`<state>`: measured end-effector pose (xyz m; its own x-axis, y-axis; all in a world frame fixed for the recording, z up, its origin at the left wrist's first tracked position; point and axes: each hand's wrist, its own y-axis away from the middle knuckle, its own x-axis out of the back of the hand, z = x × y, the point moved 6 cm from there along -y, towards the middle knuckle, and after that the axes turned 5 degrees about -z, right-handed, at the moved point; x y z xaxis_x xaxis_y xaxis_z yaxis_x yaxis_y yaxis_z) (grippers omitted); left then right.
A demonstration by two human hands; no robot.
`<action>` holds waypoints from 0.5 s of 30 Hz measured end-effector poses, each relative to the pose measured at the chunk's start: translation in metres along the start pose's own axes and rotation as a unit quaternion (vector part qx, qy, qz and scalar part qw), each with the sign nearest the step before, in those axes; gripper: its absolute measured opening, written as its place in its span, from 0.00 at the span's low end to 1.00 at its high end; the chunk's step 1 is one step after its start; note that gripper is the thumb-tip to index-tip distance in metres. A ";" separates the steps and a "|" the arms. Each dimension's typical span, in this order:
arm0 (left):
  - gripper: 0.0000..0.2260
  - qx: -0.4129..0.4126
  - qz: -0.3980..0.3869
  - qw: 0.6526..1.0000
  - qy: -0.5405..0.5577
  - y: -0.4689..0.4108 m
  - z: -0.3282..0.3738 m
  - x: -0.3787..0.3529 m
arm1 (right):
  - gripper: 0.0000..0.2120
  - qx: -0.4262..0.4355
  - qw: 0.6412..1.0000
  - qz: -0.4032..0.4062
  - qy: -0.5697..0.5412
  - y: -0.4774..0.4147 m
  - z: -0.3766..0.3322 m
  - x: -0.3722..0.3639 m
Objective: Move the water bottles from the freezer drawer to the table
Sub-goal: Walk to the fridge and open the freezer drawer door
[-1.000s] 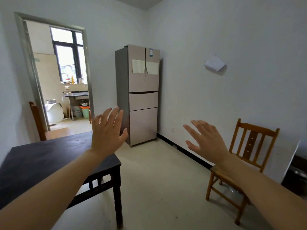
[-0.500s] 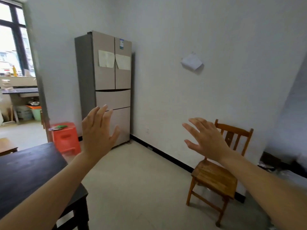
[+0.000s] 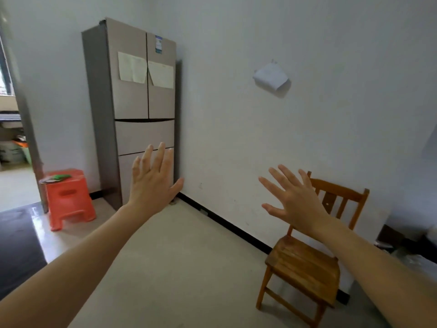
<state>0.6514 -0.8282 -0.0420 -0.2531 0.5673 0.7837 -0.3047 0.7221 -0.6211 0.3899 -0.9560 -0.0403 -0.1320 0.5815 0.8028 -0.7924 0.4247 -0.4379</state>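
Observation:
A tall beige fridge (image 3: 139,95) stands in the room's far corner, its two upper doors and both lower drawers (image 3: 144,137) closed. No water bottles show. The dark table (image 3: 16,245) fills the lower left edge of the view. My left hand (image 3: 152,179) is raised with fingers spread, held in the air in front of the fridge's bottom drawer and holding nothing. My right hand (image 3: 296,201) is also raised with spread fingers, empty, in front of the wooden chair.
A wooden chair (image 3: 307,263) stands against the right wall. An orange plastic stool (image 3: 67,200) with a green item on top sits left of the fridge, beside a doorway (image 3: 14,143). Pale floor (image 3: 179,256) stretches between me and the fridge.
The view has swung right and moved closer to the fridge. The table has slid to the left edge, and the orange stool has come into view. Both hands stay raised and empty.

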 end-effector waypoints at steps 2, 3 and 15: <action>0.34 0.018 -0.013 1.000 0.003 -0.020 0.007 -0.020 | 0.30 -0.003 1.000 0.000 -0.015 -0.019 0.020 -0.022; 0.34 0.026 -0.021 0.999 0.001 -0.031 0.009 -0.032 | 0.30 -0.002 1.000 -0.002 -0.023 -0.031 0.031 -0.034; 0.43 0.135 -0.067 0.988 -0.023 -0.106 -0.037 -0.147 | 0.26 0.077 0.988 0.068 -0.114 -0.174 0.048 -0.178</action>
<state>0.7552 -0.9732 -0.0905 -0.2337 0.4514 0.8612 -0.5711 0.6530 -0.4973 0.5229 -1.1668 -0.0871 -0.3607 0.4473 0.8184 -0.8369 0.2321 -0.4957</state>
